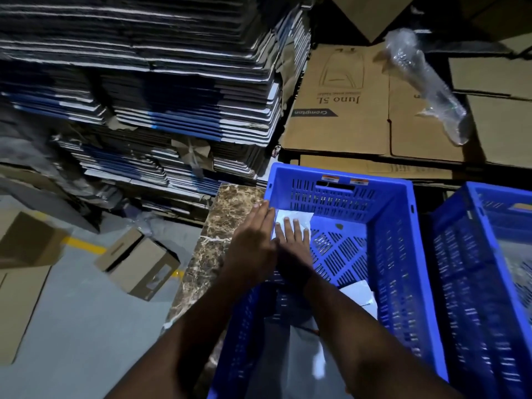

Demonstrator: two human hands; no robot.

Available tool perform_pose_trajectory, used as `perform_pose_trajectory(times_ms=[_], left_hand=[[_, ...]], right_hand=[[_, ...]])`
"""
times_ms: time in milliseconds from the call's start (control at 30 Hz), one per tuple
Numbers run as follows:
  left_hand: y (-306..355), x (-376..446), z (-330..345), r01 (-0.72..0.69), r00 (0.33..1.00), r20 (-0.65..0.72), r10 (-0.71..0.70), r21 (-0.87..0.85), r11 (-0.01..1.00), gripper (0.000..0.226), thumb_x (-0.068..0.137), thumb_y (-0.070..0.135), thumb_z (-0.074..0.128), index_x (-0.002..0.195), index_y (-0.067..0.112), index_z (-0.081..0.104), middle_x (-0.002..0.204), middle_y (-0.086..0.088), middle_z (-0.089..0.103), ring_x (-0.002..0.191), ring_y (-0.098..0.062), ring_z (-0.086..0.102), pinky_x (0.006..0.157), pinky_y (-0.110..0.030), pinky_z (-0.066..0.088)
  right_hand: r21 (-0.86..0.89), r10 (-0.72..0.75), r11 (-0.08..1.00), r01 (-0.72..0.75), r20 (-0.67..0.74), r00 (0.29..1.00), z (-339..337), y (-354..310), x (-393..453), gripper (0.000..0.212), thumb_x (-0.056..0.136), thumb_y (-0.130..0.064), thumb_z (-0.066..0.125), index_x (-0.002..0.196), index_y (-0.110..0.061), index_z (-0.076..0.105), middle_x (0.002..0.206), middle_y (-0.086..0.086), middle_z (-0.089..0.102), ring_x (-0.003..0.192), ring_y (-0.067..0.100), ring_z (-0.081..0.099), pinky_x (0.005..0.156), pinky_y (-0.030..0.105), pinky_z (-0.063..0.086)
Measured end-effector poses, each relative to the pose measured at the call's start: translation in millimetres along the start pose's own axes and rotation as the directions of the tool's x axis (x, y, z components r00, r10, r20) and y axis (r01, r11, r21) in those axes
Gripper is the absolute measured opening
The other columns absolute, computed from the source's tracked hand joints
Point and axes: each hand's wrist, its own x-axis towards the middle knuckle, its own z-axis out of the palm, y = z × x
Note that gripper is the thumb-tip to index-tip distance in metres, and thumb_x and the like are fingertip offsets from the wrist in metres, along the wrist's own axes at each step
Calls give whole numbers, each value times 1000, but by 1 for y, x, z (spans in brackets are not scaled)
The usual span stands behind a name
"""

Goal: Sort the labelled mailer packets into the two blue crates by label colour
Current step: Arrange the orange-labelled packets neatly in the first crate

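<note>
A white mailer packet is pressed flat against the floor of the left blue crate, tucked into its far left corner beneath the slotted end wall. It is covered by the right hand, whose fingers are laid out straight and spread on it, nothing being gripped. The left hand is held with fingers straight and together over the crate's left rim, its tips at the far corner; whether the packet is touched by it cannot be told. No label colour can be read on the packet, so a wrong sort could go unnoticed. More pale packets are seen nearer the near edge of the same crate. The right blue crate stands just beside; a packet could be dropped there by mistake.
</note>
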Motion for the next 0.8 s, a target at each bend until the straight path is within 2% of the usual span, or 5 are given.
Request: perform_pose_trajectory(times_ms=[133, 300, 400, 533, 800], left_hand=[[5, -5, -5, -17, 1000, -6, 17, 36, 999, 58, 92, 17, 57, 143, -6, 42, 154, -23, 36, 144, -38, 31, 116, -38, 12], [5, -7, -6, -87, 995, -43, 89, 60, 994, 56, 95, 26, 39, 135, -13, 48, 143, -31, 47, 135, -45, 42, 116, -46, 23], [0, -5, -2, -87, 995, -44, 90, 58, 994, 59, 93, 26, 38, 138, -12, 45, 145, -29, 44, 138, -43, 38, 118, -43, 20], [-8, -5, 5, -56, 998, -21, 56, 15, 998, 64, 94, 32, 32, 144, -7, 40, 153, -26, 35, 144, -39, 31, 122, -45, 24], [-9, -4, 6, -14, 1000, 6, 14, 27, 1000, 64, 93, 33, 35, 146, -4, 38, 156, -23, 33, 145, -36, 29, 122, -37, 19]], right_hand=[[38, -1, 999, 1, -1, 1000, -9, -1, 2, 64, 104, -41, 31, 159, -16, 11, 167, 13, -2, 153, 35, -7, 122, 55, -2], [137, 235, 964, -228, -39, 971, -14, 13, 7, 73, 96, -49, 20, 159, -13, 12, 165, 21, 5, 153, 37, 0, 121, 55, 2], [144, 239, 961, -235, -7, 971, -6, 12, 4, 71, 100, -46, 32, 159, -19, 3, 165, 19, -3, 153, 35, -7, 119, 60, -4], [70, 232, 969, -237, 74, 970, -19, 11, 9, 69, 100, -49, 25, 159, -28, -4, 165, 19, -12, 151, 36, -15, 110, 72, -11], [25, 160, 987, -160, 33, 987, -12, -6, 20, 67, 103, -41, 27, 159, -18, 0, 167, 3, -9, 153, 23, -13, 115, 68, -3]])
